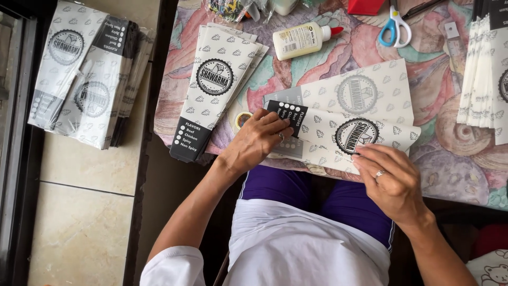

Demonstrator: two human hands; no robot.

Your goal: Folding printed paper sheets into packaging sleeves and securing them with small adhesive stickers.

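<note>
With our left hand [254, 143] we press the folded black end of a printed paper sleeve [349, 124] against the table, fingers flat and closed on it. Our right hand [394, 182] pinches the near edge of the same sleeve, which lies at the table's front edge on the patterned tablecloth [434, 79]. Just to the left lies a stack of finished sleeves [211, 90]; behind are a glue bottle [301, 39] and scissors [394, 26]. We judge this fold is not yet finished, and flat sheets [484, 79] wait at the right.
</note>
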